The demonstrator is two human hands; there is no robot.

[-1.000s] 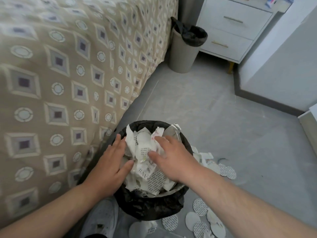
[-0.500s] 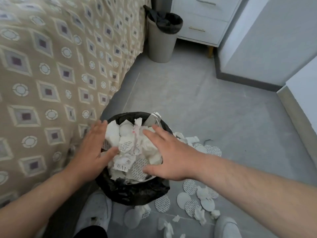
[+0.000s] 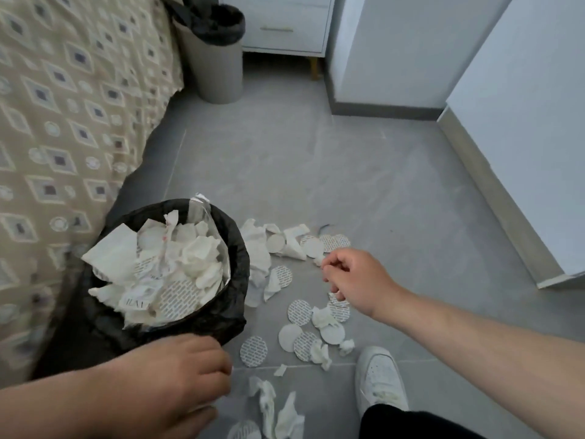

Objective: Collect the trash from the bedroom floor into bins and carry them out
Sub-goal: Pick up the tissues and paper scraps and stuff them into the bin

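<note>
A bin with a black liner (image 3: pixel 235 248) stands on the grey floor beside the bed, heaped with white paper scraps and printed discs (image 3: pixel 164 274). More round discs and crumpled tissues (image 3: pixel 299 312) lie scattered on the floor to its right and in front of it. My left hand (image 3: pixel 177 384) hangs low in front of the bin, palm down with fingers curled; its underside is hidden. My right hand (image 3: pixel 357 280) hovers over the scattered discs right of the bin, fingers loosely bent, with nothing visible in it.
A second grey bin with a black liner (image 3: pixel 218 74) stands at the far end by the bed's corner, next to a white nightstand (image 3: pixel 285 26). The patterned bedspread (image 3: pixel 63 122) fills the left. A white wall panel (image 3: pixel 522 153) bounds the right. My white shoe (image 3: pixel 380 381) stands beside the scraps.
Both hands have lifted off the heap in the bin. The left dropped in front of the bin; the right swung out right over the floor scraps. The view tilted down and right.
</note>
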